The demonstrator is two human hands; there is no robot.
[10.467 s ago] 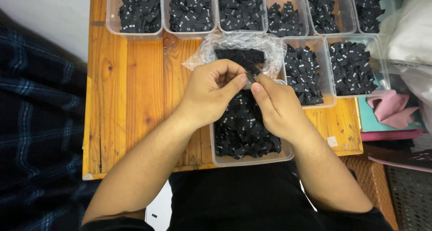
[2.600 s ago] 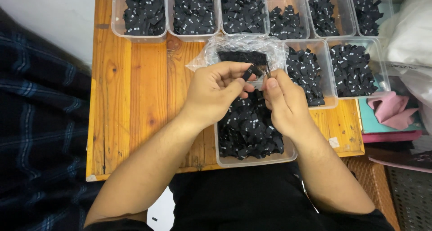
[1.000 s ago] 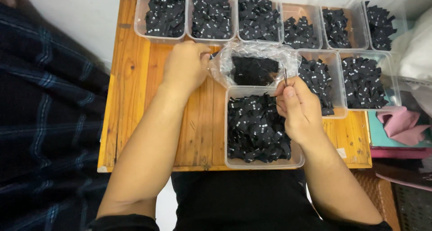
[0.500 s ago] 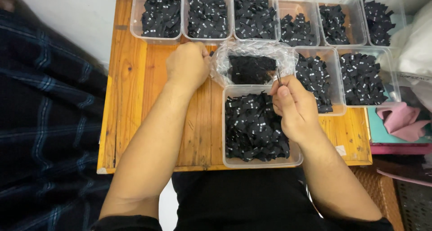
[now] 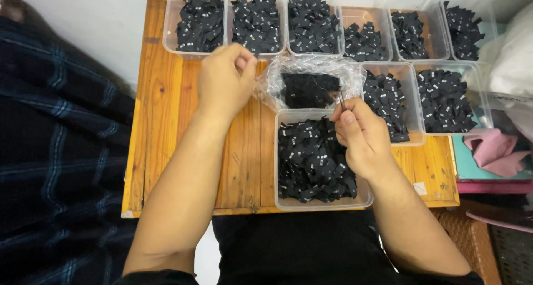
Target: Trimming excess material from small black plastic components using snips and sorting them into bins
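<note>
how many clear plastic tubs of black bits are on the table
9: six clear plastic tubs of black pieces in the back row, two at right, one nearest. More may lie out of frame.

Left hand [image 5: 225, 81] now apart from right hand [image 5: 360, 135], up beside back-row tub [image 5: 256, 22].

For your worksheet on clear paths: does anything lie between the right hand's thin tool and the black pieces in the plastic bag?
Nothing visible does. The right hand holds the thin tool at the open plastic bag, right beside the black pieces. The left hand grips the bag's far edge.
</note>
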